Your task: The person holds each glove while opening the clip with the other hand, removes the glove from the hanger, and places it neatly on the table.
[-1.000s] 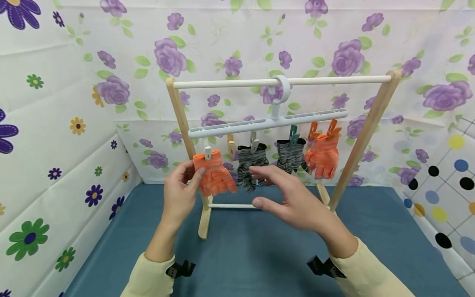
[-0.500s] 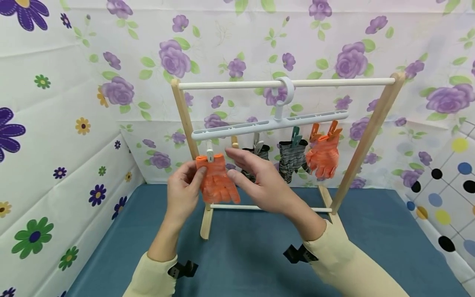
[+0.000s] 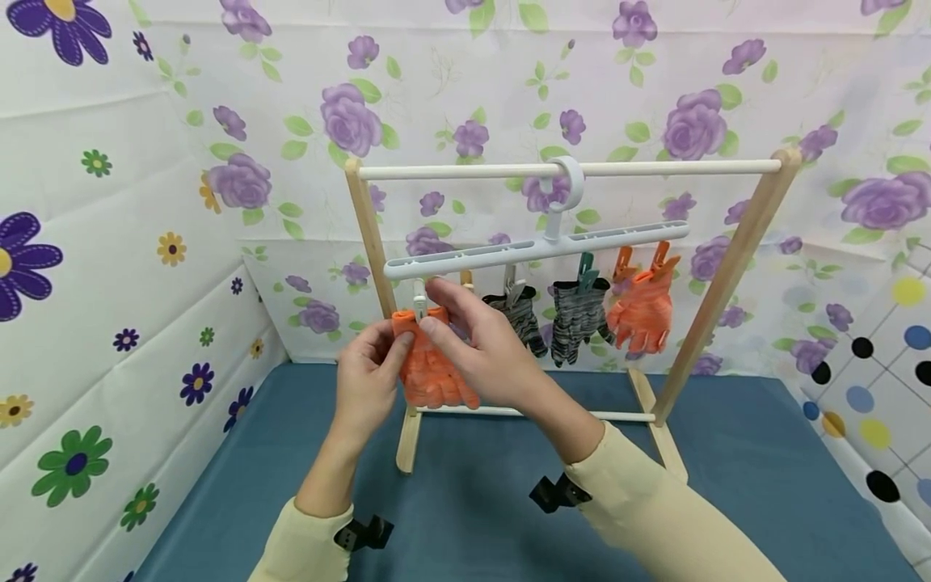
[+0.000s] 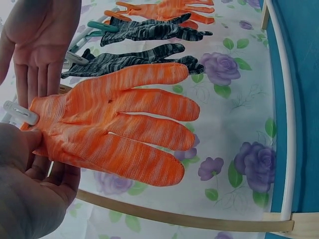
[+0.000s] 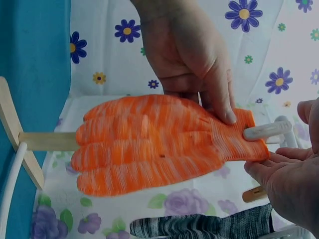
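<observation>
An orange glove [image 3: 434, 378] hangs by its cuff from a white clothespin [image 5: 263, 131] at the left end of the white hanger [image 3: 473, 259]. My left hand [image 3: 367, 378] pinches the cuff's left edge, thumb in front and fingers behind, as the right wrist view shows. My right hand [image 3: 489, 343] is at the cuff's other side beside the clothespin. Its fingers are extended, with fingertips right at the cuff edge, and its thumb stands apart in the right wrist view. In the left wrist view the orange glove [image 4: 124, 117] hangs with its fingers spread.
Two grey-black gloves [image 3: 579, 315] hang from clothespins farther right, and another orange glove [image 3: 643, 311] hangs near the right end. An unused-looking tan clothespin [image 5: 254, 194] sits beside the first glove. A wooden rack [image 3: 727, 279] carries the hanger over a blue tabletop [image 3: 465, 517].
My right hand has moved left, from in front of the grey-black gloves to the cuff of the left orange glove. My left hand keeps its pinch on that cuff.
</observation>
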`<state>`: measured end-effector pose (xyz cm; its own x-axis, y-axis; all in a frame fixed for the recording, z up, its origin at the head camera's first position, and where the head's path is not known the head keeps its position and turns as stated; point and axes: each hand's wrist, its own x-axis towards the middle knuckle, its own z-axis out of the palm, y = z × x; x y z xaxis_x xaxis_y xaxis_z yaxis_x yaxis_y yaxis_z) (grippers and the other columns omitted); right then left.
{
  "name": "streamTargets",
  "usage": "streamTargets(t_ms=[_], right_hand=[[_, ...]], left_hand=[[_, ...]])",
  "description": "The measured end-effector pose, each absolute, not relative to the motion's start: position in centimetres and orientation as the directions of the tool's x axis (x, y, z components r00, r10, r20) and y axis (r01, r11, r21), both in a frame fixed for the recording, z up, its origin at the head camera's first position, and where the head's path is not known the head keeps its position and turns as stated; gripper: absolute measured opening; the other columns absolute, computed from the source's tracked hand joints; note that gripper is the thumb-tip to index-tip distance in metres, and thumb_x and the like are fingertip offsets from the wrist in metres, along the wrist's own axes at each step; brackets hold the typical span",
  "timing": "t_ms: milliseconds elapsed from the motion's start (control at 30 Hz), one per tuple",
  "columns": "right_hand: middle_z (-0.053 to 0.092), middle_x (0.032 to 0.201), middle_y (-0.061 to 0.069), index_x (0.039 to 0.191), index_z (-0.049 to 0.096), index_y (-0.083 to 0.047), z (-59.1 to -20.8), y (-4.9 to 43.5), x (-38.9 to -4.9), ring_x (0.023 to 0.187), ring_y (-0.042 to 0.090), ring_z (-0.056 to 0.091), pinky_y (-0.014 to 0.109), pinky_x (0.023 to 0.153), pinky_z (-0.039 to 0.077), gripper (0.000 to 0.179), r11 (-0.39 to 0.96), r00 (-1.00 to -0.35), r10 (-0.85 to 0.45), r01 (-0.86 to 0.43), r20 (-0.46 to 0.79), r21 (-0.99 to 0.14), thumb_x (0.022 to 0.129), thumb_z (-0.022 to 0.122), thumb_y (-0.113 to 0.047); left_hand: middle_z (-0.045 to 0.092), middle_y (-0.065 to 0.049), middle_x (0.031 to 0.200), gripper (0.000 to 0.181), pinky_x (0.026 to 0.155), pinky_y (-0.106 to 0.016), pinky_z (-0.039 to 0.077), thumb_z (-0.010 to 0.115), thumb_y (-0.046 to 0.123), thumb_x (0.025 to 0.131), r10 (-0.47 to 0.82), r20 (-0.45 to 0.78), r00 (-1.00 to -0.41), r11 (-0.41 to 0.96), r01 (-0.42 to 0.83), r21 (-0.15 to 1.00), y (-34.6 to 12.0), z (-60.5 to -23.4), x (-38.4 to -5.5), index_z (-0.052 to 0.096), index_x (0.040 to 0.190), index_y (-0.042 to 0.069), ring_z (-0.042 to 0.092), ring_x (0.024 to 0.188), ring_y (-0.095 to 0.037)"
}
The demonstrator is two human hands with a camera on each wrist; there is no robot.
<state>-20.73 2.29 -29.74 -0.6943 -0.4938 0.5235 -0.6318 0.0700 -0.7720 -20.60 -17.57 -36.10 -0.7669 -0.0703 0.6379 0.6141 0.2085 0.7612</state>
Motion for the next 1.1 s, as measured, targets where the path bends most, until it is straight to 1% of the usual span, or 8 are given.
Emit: streamTargets(t_ms=[100,167,267,333,400,467,733,1100], right_hand=[[0.043,0.165,0.011,0.163,0.036,-0.002,-29.6,1.7,-21.0,0.152,0.021,0.041,0.035,0.119,0.039,0.06,0.06,-0.719,-0.48,-0.599,0.503,-0.798,0.114,0.053,-0.03],[0.046,0.162,0.011,0.163,0.038,-0.003,-29.6,1.3,-21.1,0.148,0.023,0.046,0.036,0.116,0.043,0.058,0.06,-0.727,-0.473,-0.59,0.498,-0.805,0.114,0.053,-0.031],[0.054,0.152,0.01,0.16,0.042,-0.002,-29.5,0.9,-21.3,0.137,0.024,0.058,0.037,0.109,0.05,0.054,0.044,-0.729,-0.465,-0.586,0.503,-0.809,0.114,0.053,-0.03],[0.059,0.144,0.009,0.157,0.046,-0.002,-29.5,0.7,-21.4,0.126,0.022,0.064,0.038,0.103,0.054,0.05,0.031,-0.728,-0.458,-0.587,0.51,-0.809,0.115,0.052,-0.029],[0.062,0.138,0.01,0.154,0.049,0.0,-29.5,0.5,-21.5,0.119,0.021,0.066,0.038,0.099,0.055,0.047,0.022,-0.731,-0.45,-0.584,0.513,-0.812,0.115,0.052,-0.027],[0.064,0.134,0.011,0.152,0.051,0.0,-29.5,0.4,-21.6,0.116,0.02,0.066,0.037,0.098,0.056,0.044,0.019,-0.736,-0.44,-0.581,0.515,-0.814,0.115,0.052,-0.025],[0.067,0.132,0.018,0.147,0.056,0.0,-29.6,0.0,-21.8,0.118,0.022,0.067,0.037,0.102,0.054,0.038,-0.024,-0.746,-0.4,-0.572,0.532,-0.82,0.114,0.053,-0.019],[0.069,0.133,0.018,0.143,0.059,0.001,-29.9,-0.3,-21.9,0.125,0.02,0.066,0.034,0.105,0.053,0.035,-0.072,-0.754,-0.354,-0.568,0.553,-0.82,0.112,0.057,-0.015]], left_hand=[[0.069,-0.015,0.09,0.018,0.06,-0.023,0.049,0.069,0.01,0.105,-0.07,0.639,-0.766,0.205,0.616,0.761,-17.6,-36.2,-20.7,0.073,0.117,-0.003,0.058,0.07,-0.021],[0.069,-0.015,0.09,0.018,0.06,-0.023,0.049,0.069,0.01,0.105,-0.075,0.635,-0.769,0.209,0.611,0.764,-17.6,-36.2,-20.6,0.073,0.117,-0.003,0.057,0.07,-0.021],[0.069,-0.015,0.091,0.019,0.061,-0.023,0.049,0.069,0.009,0.105,-0.079,0.63,-0.772,0.214,0.604,0.767,-17.6,-36.3,-20.7,0.072,0.118,-0.004,0.057,0.071,-0.021],[0.069,-0.015,0.091,0.019,0.061,-0.023,0.049,0.069,0.009,0.105,-0.079,0.628,-0.774,0.215,0.601,0.769,-17.5,-36.4,-20.7,0.072,0.119,-0.004,0.057,0.071,-0.021],[0.069,-0.015,0.091,0.019,0.061,-0.023,0.049,0.069,0.009,0.105,-0.078,0.627,-0.775,0.21,0.602,0.771,-17.5,-36.4,-20.6,0.072,0.118,-0.004,0.057,0.071,-0.022],[0.069,-0.015,0.091,0.019,0.061,-0.023,0.049,0.069,0.009,0.105,-0.078,0.626,-0.776,0.204,0.602,0.772,-17.5,-36.3,-20.6,0.072,0.118,-0.005,0.058,0.071,-0.021],[0.07,-0.017,0.094,0.018,0.063,-0.023,0.051,0.068,0.006,0.105,-0.084,0.629,-0.773,0.202,0.605,0.77,-17.4,-36.3,-20.8,0.071,0.119,-0.005,0.06,0.074,-0.019],[0.068,-0.018,0.093,0.018,0.064,-0.022,0.05,0.069,0.006,0.104,-0.092,0.626,-0.774,0.173,0.607,0.776,-17.4,-36.4,-20.8,0.071,0.118,-0.005,0.058,0.074,-0.019]])
